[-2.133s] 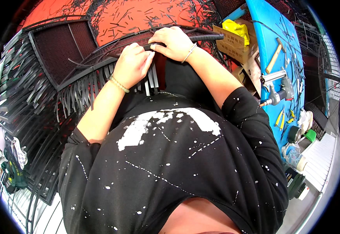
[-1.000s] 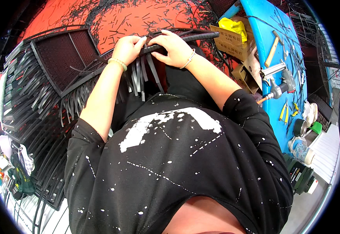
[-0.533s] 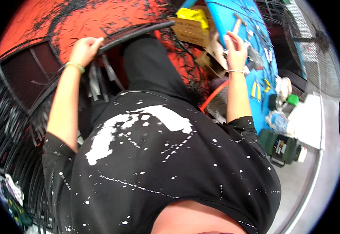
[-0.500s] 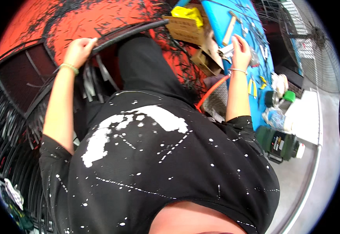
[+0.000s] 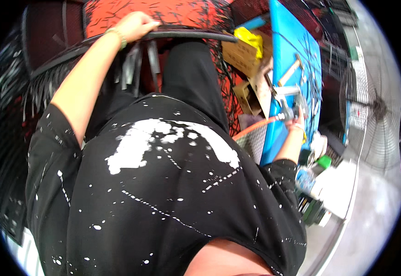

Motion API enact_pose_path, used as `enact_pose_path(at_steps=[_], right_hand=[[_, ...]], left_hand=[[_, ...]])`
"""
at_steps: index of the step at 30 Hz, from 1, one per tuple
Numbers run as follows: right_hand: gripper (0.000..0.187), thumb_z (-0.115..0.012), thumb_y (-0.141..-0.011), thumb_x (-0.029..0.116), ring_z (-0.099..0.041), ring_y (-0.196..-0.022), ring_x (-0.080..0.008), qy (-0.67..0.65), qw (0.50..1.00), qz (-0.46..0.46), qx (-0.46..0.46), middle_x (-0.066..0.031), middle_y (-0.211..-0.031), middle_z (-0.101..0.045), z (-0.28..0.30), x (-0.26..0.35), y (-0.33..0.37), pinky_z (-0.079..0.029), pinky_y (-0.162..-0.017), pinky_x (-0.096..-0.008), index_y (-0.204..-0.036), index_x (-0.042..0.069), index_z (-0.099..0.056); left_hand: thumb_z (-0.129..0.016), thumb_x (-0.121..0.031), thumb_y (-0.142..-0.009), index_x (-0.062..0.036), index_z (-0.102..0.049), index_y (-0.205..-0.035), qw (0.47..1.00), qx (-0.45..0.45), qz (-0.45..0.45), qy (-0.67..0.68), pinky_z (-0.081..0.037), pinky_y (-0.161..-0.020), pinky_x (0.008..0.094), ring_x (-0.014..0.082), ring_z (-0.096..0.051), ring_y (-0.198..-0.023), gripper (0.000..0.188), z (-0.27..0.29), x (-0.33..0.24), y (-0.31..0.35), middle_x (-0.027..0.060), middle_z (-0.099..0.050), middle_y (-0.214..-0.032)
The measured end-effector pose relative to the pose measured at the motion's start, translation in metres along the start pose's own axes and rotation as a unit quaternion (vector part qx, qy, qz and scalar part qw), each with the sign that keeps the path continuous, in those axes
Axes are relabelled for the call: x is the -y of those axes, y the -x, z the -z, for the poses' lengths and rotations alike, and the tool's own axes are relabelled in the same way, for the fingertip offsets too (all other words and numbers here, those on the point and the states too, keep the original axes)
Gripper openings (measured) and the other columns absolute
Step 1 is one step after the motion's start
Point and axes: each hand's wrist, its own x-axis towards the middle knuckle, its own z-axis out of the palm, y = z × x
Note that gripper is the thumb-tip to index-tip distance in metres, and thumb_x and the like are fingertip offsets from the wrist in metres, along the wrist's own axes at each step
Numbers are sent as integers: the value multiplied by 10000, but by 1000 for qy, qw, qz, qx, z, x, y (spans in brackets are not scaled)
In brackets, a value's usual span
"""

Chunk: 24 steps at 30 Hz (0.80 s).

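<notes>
My left hand is closed on the edge of a black frame that lies across my lap. Dark mesh spans part of this frame, and loose black and grey strips hang below it. At the right, my right hand wraps round the handle of a silver-grey air stapler or nail gun, slightly blurred. An orange hose runs from the gun's connector toward my leg. The gun is over a blue table; whether it touches the top I cannot tell.
A hammer and other small tools lie on the blue table. Beside it stands a cardboard box with a yellow bag. Black scraps litter the red surface ahead. A large fan stands far right.
My right hand, earlier raised beside the air gun with its fingers pinched, is now round the gun's handle. The view has turned, and my left hand still grips the frame.
</notes>
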Motion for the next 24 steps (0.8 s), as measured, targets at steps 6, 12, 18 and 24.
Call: enact_pose_path(at_steps=[6,12,18,24], right_hand=[[268,-697,-845,154,-597,-968,-319,12,989,70,130,-139,-1053,-609,-26,-6,27,-520,-850,-493,-1086,81,-606],[242,-650,-894,172,-592,-706,-153,56,968,55,240,-31,-773,-594,-63,9,75,-495,-754,-330,-1015,-17,-560],[375,-595,-930,278,-452,-587,-99,103,949,44,294,49,-623,-427,-146,-3,170,-436,-633,-282,-1168,-11,-588],[292,-675,-829,101,-541,-566,-88,467,735,346,349,-19,-664,-583,-262,-57,292,-432,-533,-242,-1099,6,-618]], left_hand=[[-595,-337,-891,-11,-683,-770,998,-52,4,18,-447,-576,371,237,-574,-548,359,-1,-6,10,136,-564,-575],[-577,-320,-883,-22,-661,-734,999,-40,16,-10,-455,-604,412,283,-590,-583,343,4,-10,11,141,-597,-612],[-590,-333,-878,0,-611,-676,995,-96,-15,-3,-418,-570,430,325,-542,-558,390,-5,-2,9,165,-542,-577],[-583,-336,-872,-2,-591,-649,996,-84,7,-11,-435,-600,444,340,-560,-594,401,-1,-5,13,173,-560,-605]])
